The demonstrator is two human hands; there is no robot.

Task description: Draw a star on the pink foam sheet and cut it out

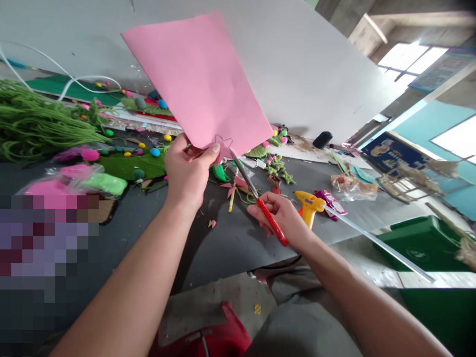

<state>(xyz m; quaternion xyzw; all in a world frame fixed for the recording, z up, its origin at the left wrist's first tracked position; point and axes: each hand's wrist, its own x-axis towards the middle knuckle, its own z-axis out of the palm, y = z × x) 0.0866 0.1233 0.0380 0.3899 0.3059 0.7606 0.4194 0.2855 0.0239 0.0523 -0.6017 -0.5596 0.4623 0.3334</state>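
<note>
Your left fingers (pixel 213 150) pinch the paper (pixel 204 79) at its lower edge, closed on it beside 1 drawn star. Your right fingers (pixel 266 208) are curled around the red handles of the scissors (pixel 260 201), whose tips are at the paper's lower edge near the star. You have both above the table (pixel 208 253). The glue gun (pixel 309 204) lies on it, near your right hand, with 1 clear stick extending from its back.

Below both hands, the dark table (pixel 148 238) bore a yellow glue gun (pixel 310 204) beside the right hand (pixel 277 218) and (rather tangled) green strands (pixel 40 121) left of the left hand (pixel 191 171).
</note>
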